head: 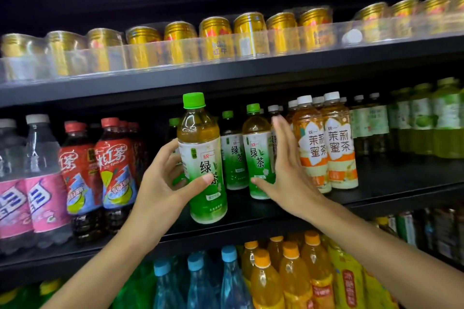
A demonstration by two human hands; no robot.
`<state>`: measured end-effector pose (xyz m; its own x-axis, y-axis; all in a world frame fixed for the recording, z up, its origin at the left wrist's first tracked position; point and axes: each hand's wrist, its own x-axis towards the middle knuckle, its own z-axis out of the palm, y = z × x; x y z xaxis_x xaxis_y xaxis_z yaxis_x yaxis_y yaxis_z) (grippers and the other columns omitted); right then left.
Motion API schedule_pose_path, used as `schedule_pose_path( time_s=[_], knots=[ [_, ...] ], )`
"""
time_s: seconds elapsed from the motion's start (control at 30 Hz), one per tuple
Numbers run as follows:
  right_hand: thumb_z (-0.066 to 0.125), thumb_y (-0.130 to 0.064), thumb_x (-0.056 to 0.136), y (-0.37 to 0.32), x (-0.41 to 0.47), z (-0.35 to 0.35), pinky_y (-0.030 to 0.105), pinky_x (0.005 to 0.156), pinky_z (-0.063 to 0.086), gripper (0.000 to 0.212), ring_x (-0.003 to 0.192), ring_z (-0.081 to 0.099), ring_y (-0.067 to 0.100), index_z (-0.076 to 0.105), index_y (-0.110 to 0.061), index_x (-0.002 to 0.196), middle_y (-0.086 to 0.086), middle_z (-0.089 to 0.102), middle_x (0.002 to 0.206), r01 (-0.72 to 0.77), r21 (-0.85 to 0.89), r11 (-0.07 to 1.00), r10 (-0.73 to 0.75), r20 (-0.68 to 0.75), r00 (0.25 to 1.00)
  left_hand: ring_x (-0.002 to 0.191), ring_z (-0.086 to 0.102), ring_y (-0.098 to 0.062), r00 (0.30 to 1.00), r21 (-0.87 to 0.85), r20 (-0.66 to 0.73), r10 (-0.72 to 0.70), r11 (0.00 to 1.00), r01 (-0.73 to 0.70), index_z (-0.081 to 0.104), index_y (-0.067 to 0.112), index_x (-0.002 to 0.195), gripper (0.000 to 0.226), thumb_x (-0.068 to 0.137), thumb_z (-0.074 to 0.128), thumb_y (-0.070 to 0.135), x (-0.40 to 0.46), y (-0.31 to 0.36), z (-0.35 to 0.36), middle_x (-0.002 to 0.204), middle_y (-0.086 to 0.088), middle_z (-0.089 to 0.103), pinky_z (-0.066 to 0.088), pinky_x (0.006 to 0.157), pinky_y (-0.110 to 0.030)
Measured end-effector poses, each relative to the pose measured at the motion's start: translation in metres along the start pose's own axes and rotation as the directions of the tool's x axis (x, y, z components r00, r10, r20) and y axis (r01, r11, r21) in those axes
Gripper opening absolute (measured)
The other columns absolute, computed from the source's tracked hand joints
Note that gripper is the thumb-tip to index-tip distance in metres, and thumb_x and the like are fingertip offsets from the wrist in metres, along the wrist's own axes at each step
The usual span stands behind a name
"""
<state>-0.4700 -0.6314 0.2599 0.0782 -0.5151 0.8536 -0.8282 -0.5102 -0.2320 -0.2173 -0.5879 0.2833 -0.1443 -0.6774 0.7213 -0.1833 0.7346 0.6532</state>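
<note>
The left hand [160,183] wraps fingers and thumb round a clear plastic tea bottle with a green cap and green label [200,158]. It stands nearly straight up, just in front of the black shelf [376,178]. Further right, the right hand [286,170] is flat, fingers straight, just beside a matching shelf bottle [258,155].

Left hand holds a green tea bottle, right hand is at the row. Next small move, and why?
Probably set the held green tea bottle down on the bare shelf in front of its row. The left hand grips it tilted, ahead of the others; the right hand lies open beside the front standing bottle, seemingly steadying it.
</note>
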Motion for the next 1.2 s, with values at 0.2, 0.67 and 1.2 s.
schedule_pose_path(
  time_s=[0.2,0.67,1.2],
  knots=[
    [0.084,-0.038,0.078,-0.003,0.014,-0.003,0.057,0.122,0.022,0.105,0.151,-0.028,0.023,0.018,-0.033,0.159,-0.009,-0.033,0.162,0.153,-0.323,0.934,-0.091,0.201,0.975,0.115,0.066,-0.004,1.0,0.001,-0.005,-0.012,1.0,0.012,0.055,0.031,0.135,0.065,0.078,0.082,0.011,0.002,-0.001,0.002,0.119,0.013,0.072,0.05,0.101,-0.036],
    [0.086,-0.023,0.077,0.01,0.021,0.007,0.05,0.118,0.03,0.102,0.154,-0.018,0.026,0.024,-0.03,0.157,-0.014,-0.036,0.16,0.07,-0.248,0.966,-0.019,0.202,0.979,0.105,0.068,-0.001,0.998,0.021,-0.006,-0.069,0.997,0.069,0.054,0.026,0.139,0.072,0.076,0.086,0.008,0.041,-0.014,0.023,0.12,0.005,0.068,0.057,0.078,-0.016],
    [0.08,-0.029,0.084,0.018,0.004,-0.011,0.036,0.1,0.054,0.109,0.152,0.02,0.019,0.002,-0.033,0.161,-0.023,-0.035,0.157,0.038,-0.132,0.991,0.0,0.279,0.96,0.106,0.066,0.002,0.979,0.352,0.193,-0.061,0.936,-0.011,0.052,0.025,0.135,0.055,0.087,0.078,0.034,0.082,-0.047,0.05,0.114,0.017,0.07,0.055,0.099,-0.03]
  ],
)
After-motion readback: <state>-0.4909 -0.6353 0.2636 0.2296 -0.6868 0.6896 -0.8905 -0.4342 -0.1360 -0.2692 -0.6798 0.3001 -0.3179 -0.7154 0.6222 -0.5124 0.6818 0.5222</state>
